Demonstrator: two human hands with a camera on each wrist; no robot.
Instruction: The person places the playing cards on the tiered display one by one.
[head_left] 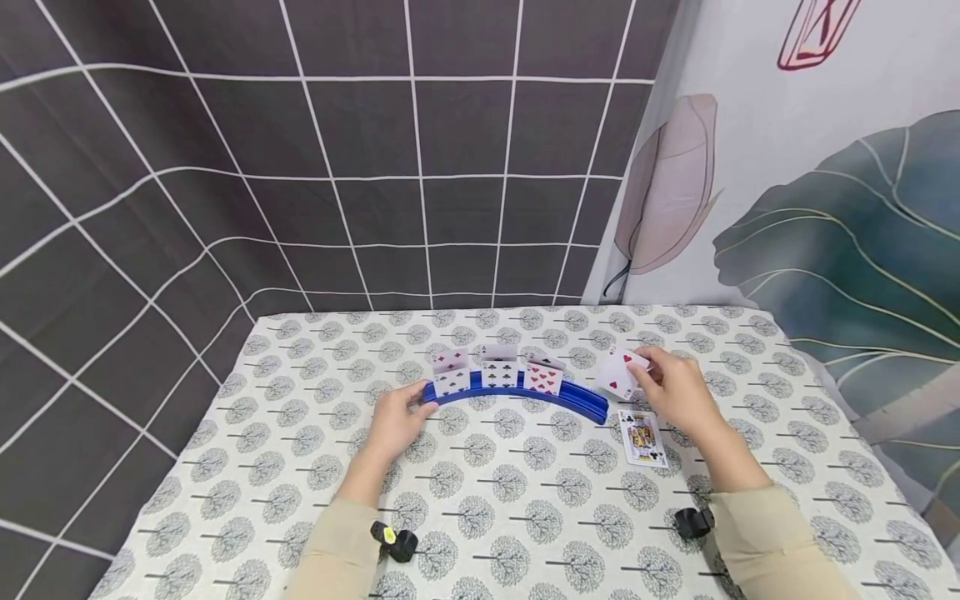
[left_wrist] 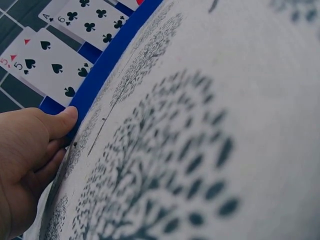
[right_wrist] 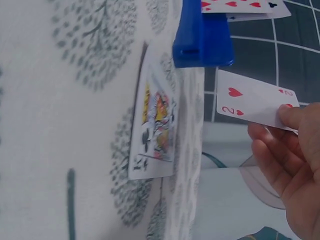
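A curved blue card holder (head_left: 585,403) stands on the table with cards upright in two rows. My left hand (head_left: 396,425) holds its left end, the thumb on the front edge in the left wrist view. In front stand a five of spades (left_wrist: 57,65), a six of clubs (left_wrist: 92,25) and a hearts card (head_left: 543,379), with other cards behind them. My right hand (head_left: 675,392) pinches a two of hearts (right_wrist: 247,97) between thumb and fingers, in the air just off the holder's right end. Below that hand, a king of clubs (head_left: 642,438) lies face up.
A white tablecloth (head_left: 510,525) printed with grey trees covers the table. A dark gridded curtain (head_left: 360,208) hangs behind and to the left; a pale curtain with leaf shapes (head_left: 862,233) hangs at right. Black wrist cameras (head_left: 693,523) sit by both sleeves.
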